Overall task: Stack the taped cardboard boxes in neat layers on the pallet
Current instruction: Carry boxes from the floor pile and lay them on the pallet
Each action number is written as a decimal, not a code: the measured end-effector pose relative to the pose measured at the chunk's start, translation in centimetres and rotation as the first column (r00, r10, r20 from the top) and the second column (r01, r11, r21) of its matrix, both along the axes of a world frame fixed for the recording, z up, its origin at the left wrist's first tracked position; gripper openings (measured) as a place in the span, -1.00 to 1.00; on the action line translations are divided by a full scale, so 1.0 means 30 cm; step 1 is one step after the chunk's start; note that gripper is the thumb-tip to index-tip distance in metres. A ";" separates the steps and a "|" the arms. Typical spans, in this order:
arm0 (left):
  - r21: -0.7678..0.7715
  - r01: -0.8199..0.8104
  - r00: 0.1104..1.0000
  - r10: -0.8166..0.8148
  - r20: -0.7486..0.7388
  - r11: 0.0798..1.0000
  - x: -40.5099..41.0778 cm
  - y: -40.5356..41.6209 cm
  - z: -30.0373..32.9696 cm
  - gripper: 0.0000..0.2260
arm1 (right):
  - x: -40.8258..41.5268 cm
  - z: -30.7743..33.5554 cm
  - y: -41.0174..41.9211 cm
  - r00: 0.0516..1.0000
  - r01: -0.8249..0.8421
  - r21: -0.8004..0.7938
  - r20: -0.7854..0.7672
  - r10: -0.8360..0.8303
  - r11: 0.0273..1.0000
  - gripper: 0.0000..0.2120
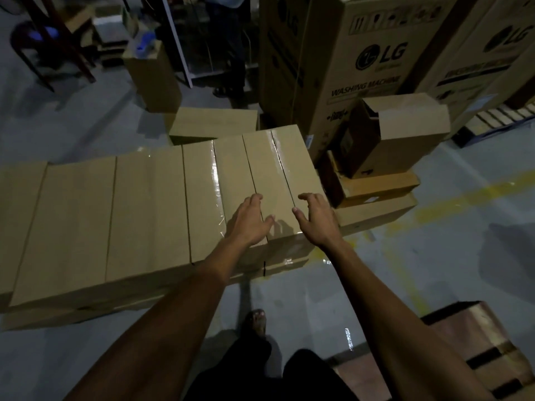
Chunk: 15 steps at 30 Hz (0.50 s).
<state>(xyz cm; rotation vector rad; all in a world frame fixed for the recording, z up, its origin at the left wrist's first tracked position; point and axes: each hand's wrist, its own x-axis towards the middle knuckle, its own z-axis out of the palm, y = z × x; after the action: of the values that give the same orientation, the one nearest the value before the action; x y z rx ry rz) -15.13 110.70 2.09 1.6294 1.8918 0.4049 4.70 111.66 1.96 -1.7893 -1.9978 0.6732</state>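
I see my left hand [251, 221] lying flat, fingers straight, on the top of the row of taped boxes [162, 209] at its right end. My right hand [314, 217] hovers just beside it over the end box's [285, 169] right edge, fingers spread and loosely bent, gripping nothing.

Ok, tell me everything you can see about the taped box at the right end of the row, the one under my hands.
The end box is plain brown cardboard, long and narrow, lying flat and flush against its neighbour in the row. Glossy clear tape runs along its top seam and down its near face. The left hand rests flat on its top near the front edge; the right hand sits at its right edge with fingers loosely bent. It looks closed and undamaged.
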 end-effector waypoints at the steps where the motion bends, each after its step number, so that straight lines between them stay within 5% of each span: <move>1: -0.014 -0.003 1.000 0.003 0.003 1.000 -0.007 0.049 -0.017 -0.42 | -0.005 -0.018 0.045 1.000 -0.002 -0.018 0.014 0.002 1.000 -0.57; 15: -0.202 -0.087 0.996 0.088 -0.003 0.975 0.017 0.565 -0.376 -0.36 | -0.005 -0.444 0.632 0.980 -0.052 -0.215 0.176 0.091 0.975 -0.30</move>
<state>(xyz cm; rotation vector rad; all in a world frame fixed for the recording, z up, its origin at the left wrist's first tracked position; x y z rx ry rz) -14.63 127.66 -9.18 1.4147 1.9368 0.2430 4.56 130.62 -11.35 -1.9719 -2.1928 0.7922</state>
